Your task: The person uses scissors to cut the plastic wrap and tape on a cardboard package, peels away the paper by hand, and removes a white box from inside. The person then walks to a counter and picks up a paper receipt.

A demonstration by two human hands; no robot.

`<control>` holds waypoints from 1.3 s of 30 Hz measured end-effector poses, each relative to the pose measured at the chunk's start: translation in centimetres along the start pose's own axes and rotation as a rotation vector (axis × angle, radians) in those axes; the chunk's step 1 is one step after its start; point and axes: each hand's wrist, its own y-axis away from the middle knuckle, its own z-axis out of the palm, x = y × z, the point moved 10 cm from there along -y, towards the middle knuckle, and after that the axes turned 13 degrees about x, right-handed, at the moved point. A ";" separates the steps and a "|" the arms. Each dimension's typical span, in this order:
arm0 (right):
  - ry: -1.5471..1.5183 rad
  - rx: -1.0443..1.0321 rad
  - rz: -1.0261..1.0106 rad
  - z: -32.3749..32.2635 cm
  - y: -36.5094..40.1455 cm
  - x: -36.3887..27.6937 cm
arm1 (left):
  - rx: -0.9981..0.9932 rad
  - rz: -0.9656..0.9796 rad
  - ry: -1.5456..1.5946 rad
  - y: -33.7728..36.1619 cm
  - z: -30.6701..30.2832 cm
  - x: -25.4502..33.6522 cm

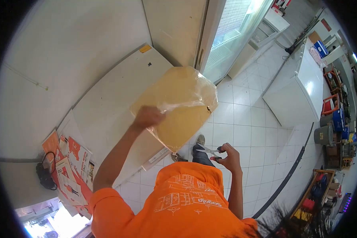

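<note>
Because the clear plastic bag (178,99) is full and heavy with something amber, seemingly liquid, we hold it up by its gathered top, so that the weight hangs below the fist and the contents settle toward the lower corner. Our left hand (147,117) is raised at the end of an outstretched arm, which puts the bag well out in front of our orange shirt (186,198) and above the tiled floor (250,119), just beside the edge of the white cabinet (107,107). By our judgement, that placing lets any drip land on tile and not on us or on the leaflets (71,166) lying at the near end of the cabinet.

The left hand is closed tight, fingers wrapped round the bunched plastic at the bag's upper edge. The film pulls into creases there.

Our right hand (228,156) sits lower and nearer the body, under the bag's lower right side but not touching it. Its fingers are curled through the handles of the scissors (210,150), which point inward toward the bag's bottom corner, over our shoe (201,139). The grip on the handles is firm. Whether the blades are parted or together we cannot tell, as they are too thin in this view.
</note>
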 end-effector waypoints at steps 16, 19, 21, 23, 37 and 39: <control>-0.104 0.117 0.095 0.4 -0.7 4.2 | 0.118 -0.789 0.116 4.3 -0.6 -4.4; -0.089 0.064 0.074 1.5 -2.2 3.6 | 0.118 -0.738 -0.049 4.8 -0.2 -3.7; -0.079 0.037 0.064 1.8 -3.6 3.1 | 0.158 -0.706 -0.205 4.1 -0.9 -3.6; -0.082 0.096 -0.024 0.8 -4.7 1.8 | 0.118 -0.696 -0.197 3.4 -1.3 -5.1; -0.195 0.188 0.178 -1.1 -0.6 8.6 | 0.136 -0.935 0.108 -0.2 0.0 -10.7; -0.182 0.159 0.165 -0.8 -0.5 8.1 | 0.162 -1.017 0.112 1.2 1.3 -10.9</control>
